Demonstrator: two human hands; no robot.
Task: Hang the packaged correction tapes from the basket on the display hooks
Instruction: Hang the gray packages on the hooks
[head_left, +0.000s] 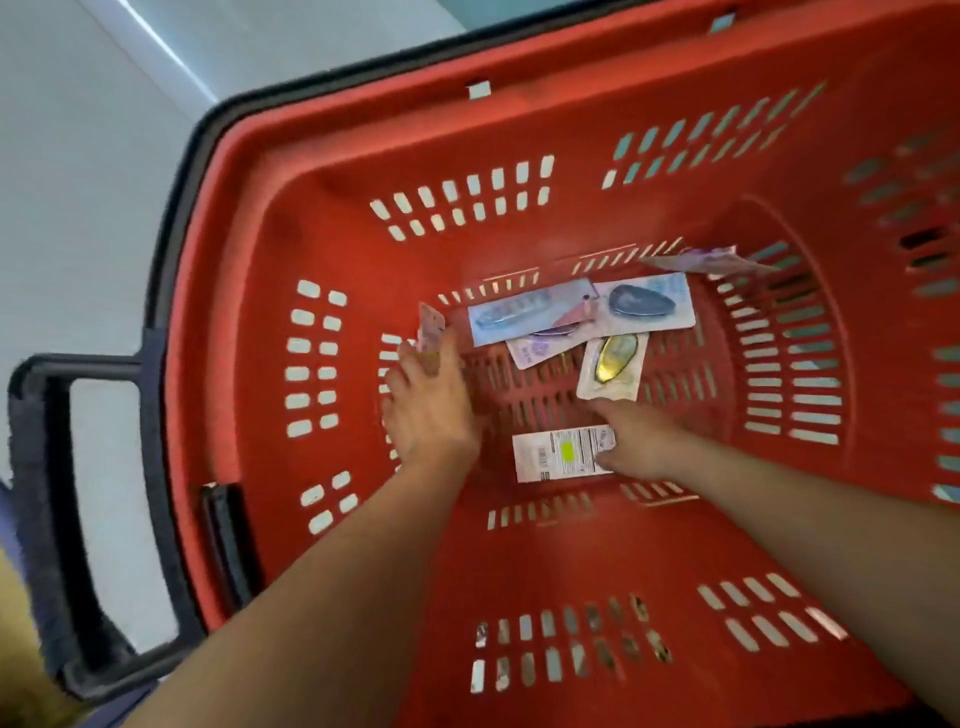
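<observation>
Loose correction-tape packs (613, 366) lie on the floor of the red basket (363, 130). The left hand (431, 400) pinches a pinkish pack (431, 330) upright by the side wall. The right hand (641, 441) has its fingers spread over the end of a face-down pack (563, 453) (whether it grips, I cannot tell). Better to lift it by the card edge than the blister.

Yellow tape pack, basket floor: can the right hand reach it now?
Probably yes. The yellow tape pack lies uncovered on the basket floor just beyond the right hand, whose forefinger points near its lower edge; nothing lies between.
</observation>
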